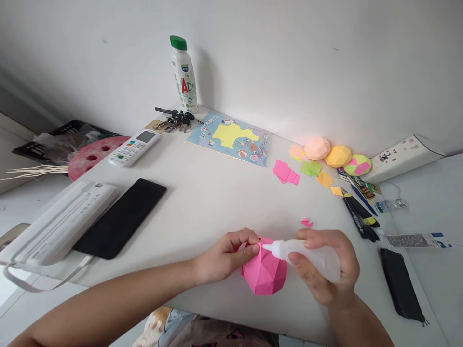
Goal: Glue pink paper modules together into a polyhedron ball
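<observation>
Near the table's front edge, my left hand [231, 253] pinches the upper left of a pink faceted paper ball [265, 274]. My right hand [331, 265] is wrapped round a white squeeze glue bottle [314, 258], tilted sideways with its nozzle pointing left. The nozzle tip is at the top of the ball, close to my left fingertips; whether it touches the paper I cannot tell. A small folded pink paper piece [307, 222] lies on the table above my right hand. Part of the ball is hidden behind my left fingers.
Pink paper pieces [285, 172] and finished paper balls [338, 156] lie towards the wall. Scissors [361, 212] and a black pouch [402, 286] are at the right. A black phone [121, 219], a remote [133, 148], keys [177, 119] and a drink bottle [184, 79] are at the left.
</observation>
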`<action>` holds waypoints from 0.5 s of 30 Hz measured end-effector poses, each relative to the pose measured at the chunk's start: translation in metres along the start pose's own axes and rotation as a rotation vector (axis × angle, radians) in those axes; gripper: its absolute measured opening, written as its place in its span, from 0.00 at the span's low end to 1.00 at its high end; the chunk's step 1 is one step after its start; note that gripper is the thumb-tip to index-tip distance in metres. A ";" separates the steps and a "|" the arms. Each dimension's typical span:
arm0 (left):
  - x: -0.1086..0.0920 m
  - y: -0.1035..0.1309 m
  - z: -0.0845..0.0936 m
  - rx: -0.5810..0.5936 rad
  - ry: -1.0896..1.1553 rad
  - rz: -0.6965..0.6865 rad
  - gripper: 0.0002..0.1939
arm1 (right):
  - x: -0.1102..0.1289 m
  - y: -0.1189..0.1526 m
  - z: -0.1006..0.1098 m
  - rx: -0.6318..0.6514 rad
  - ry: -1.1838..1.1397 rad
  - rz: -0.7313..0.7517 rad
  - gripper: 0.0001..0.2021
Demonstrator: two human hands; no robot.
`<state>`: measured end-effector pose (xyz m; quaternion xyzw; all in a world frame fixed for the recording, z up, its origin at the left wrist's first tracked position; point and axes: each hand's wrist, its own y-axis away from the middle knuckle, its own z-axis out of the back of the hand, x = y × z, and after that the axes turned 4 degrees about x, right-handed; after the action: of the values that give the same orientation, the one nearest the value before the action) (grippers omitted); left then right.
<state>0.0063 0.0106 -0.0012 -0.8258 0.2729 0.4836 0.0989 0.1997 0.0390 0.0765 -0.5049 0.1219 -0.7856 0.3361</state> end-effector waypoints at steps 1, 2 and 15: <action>0.000 0.000 0.000 0.000 -0.001 -0.002 0.19 | 0.000 0.000 0.000 0.002 -0.004 -0.001 0.14; 0.001 0.000 0.000 0.000 -0.002 -0.006 0.19 | -0.001 0.000 0.000 0.004 -0.007 0.000 0.14; 0.001 0.000 0.001 -0.008 -0.037 -0.009 0.19 | 0.000 0.001 0.001 0.028 0.037 0.044 0.13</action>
<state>0.0063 0.0108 -0.0024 -0.8182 0.2655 0.4995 0.1029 0.2006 0.0383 0.0764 -0.4826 0.1284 -0.7889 0.3581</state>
